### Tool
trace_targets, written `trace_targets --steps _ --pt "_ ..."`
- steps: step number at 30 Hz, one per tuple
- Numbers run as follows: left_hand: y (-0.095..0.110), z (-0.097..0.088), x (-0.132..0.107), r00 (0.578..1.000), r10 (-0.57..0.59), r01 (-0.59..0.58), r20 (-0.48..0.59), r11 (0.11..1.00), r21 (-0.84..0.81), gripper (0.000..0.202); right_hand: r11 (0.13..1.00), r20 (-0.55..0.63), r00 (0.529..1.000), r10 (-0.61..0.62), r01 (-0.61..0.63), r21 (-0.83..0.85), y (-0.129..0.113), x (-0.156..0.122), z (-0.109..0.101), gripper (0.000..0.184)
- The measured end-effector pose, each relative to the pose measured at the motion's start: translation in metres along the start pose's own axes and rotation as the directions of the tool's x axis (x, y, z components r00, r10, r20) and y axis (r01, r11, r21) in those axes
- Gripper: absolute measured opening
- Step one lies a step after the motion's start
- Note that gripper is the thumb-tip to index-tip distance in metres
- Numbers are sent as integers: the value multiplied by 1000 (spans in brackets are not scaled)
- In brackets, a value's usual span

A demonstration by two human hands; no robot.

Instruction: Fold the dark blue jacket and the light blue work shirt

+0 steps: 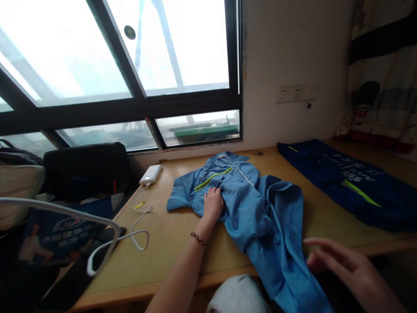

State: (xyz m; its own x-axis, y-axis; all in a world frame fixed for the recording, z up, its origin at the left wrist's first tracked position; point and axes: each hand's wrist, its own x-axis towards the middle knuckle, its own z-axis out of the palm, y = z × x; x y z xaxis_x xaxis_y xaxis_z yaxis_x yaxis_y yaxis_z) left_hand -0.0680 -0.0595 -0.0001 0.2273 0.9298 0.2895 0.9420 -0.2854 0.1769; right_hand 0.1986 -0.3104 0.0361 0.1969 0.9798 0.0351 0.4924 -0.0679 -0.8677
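A light blue button-up shirt [247, 204] with a yellow-green stripe on its chest lies rumpled on the wooden table. Its collar points to the window, and its lower part hangs over the front edge. My left hand [213, 203], with a beaded bracelet [198, 240] on the wrist, rests on the shirt below the stripe, fingers slightly spread on the cloth. Close to the shirt's right edge is my right hand [342, 261], a little blurred. Its index finger and thumb are apart, and I see no cloth between them.
A dark blue garment [342, 182] with white lettering lies at the right of the table [176, 248]. A white power bank [150, 174] with a looped white cable [133, 234] sits at the left. Bags [86, 169] stand beyond the left edge. Behind are a window and wall sockets [296, 93].
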Motion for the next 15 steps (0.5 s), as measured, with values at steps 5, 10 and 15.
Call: trace_targets --steps 5,10,15 --pt "10 6 -10 991 110 -106 73 993 -58 42 933 -415 894 -168 9 -359 31 123 -10 75" --pt "-1 10 -11 978 168 -167 123 986 -21 49 812 -215 934 -284 116 -572 51 196 1 60" --pt "-29 3 -2 962 170 -162 212 985 -56 51 732 -282 898 -338 62 -678 47 180 -52 36"
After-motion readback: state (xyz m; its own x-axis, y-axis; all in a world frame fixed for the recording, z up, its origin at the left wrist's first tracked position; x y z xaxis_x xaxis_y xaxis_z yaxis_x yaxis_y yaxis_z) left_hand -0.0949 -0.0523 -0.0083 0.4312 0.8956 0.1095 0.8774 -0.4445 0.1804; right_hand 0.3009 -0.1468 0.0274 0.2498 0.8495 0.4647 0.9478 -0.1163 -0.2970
